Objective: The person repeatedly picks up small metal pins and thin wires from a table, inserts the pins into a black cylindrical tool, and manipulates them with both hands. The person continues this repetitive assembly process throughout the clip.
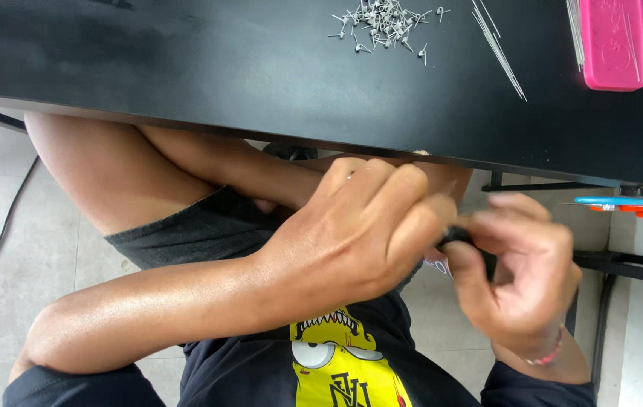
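Below the black table (186, 68) edge, from the head view, I see the left hand (351, 234) and right hand (521, 271) meet, both clenched around a small dark object (461, 240) pinched between their fingertips. Metal pins (385, 22), thin wires (498, 49) and a pink case (613, 41) lie well apart on the table.

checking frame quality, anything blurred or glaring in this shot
Head view: the right hand is smeared by motion blur, the left hand sharper with sheen on its skin; the black table shows soft glare; the pile of small metal pins stays crisp.
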